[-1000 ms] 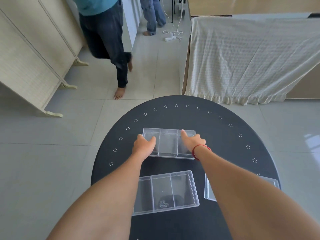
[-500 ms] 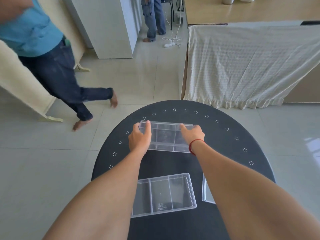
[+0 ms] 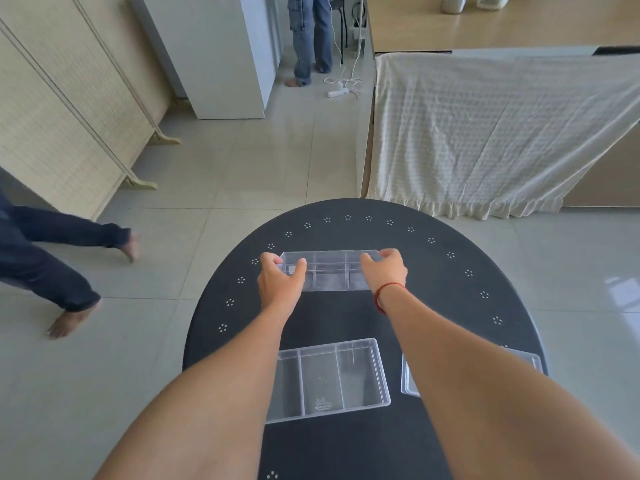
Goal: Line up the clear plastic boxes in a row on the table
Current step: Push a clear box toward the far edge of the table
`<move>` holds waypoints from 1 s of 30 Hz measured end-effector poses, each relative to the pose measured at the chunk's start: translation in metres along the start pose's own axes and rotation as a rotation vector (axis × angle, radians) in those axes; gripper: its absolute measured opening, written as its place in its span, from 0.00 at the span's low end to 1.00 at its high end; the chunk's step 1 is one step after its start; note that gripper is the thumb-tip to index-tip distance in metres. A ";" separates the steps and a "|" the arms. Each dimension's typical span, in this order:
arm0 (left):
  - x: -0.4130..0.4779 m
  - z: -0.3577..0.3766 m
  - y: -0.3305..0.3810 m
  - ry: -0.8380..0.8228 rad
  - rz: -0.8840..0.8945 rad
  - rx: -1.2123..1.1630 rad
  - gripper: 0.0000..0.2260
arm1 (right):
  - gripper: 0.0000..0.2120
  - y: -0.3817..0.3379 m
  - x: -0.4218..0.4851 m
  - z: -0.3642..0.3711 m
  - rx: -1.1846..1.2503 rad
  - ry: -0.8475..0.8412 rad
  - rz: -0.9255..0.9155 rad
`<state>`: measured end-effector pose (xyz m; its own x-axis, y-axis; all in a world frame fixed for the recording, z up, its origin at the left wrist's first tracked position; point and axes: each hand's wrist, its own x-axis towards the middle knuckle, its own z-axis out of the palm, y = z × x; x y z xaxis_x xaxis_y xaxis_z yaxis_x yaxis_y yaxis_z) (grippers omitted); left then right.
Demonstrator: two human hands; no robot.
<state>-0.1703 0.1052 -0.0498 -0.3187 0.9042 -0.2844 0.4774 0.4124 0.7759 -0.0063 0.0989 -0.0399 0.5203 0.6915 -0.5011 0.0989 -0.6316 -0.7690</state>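
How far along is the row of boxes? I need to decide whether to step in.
Nothing looks lined up yet. In hand: the left hand and right hand grip the ends of the far clear box. Left: the near box and the right-side box, partly hidden by the forearm, sit apart from it on the black table.
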 end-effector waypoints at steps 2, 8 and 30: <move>0.000 0.002 0.000 -0.034 0.005 0.012 0.12 | 0.23 0.000 -0.003 0.003 -0.075 -0.023 -0.023; -0.006 0.006 -0.016 -0.102 -0.017 0.087 0.15 | 0.16 0.011 -0.008 0.010 -0.417 -0.093 -0.017; 0.045 0.017 -0.022 -0.351 0.324 0.719 0.28 | 0.23 0.007 0.018 0.046 -0.887 -0.241 -0.401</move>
<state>-0.1810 0.1383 -0.0897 0.1376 0.9227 -0.3602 0.9411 -0.0084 0.3380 -0.0353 0.1234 -0.0726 0.1345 0.9010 -0.4124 0.8768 -0.3020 -0.3741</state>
